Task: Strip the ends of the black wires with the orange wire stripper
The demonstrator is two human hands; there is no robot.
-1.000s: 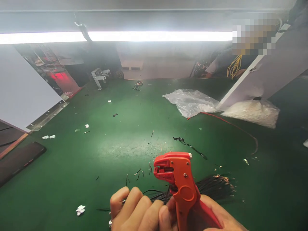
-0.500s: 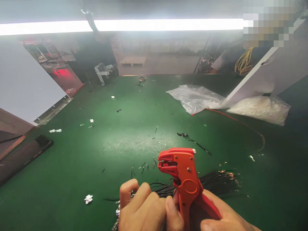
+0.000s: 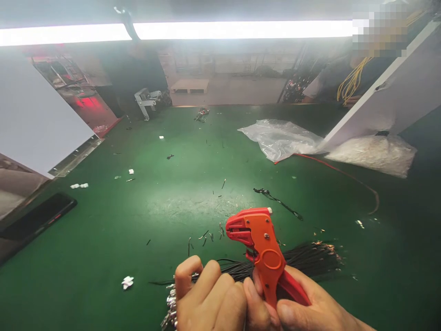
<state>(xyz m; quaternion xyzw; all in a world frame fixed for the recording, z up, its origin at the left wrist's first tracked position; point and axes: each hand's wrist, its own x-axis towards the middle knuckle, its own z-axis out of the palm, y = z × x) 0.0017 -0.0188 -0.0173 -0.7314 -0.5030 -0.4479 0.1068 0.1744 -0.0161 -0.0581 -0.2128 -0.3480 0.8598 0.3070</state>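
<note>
Both hands sit at the near edge — left hand (image 3: 210, 299) beside right hand (image 3: 310, 310), which holds the stripper (image 3: 262, 248). Wires (image 3: 306, 259) lie behind them; bag (image 3: 280, 140) far right.

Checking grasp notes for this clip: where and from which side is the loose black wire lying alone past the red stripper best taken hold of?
Probably at the knotted clump on the loose black wire, its far-left end. It looks like the thickest part, while the rest lies thin and flat on the green mat. Come from above, pinching across the wire; the mat around that end is bare.
</note>
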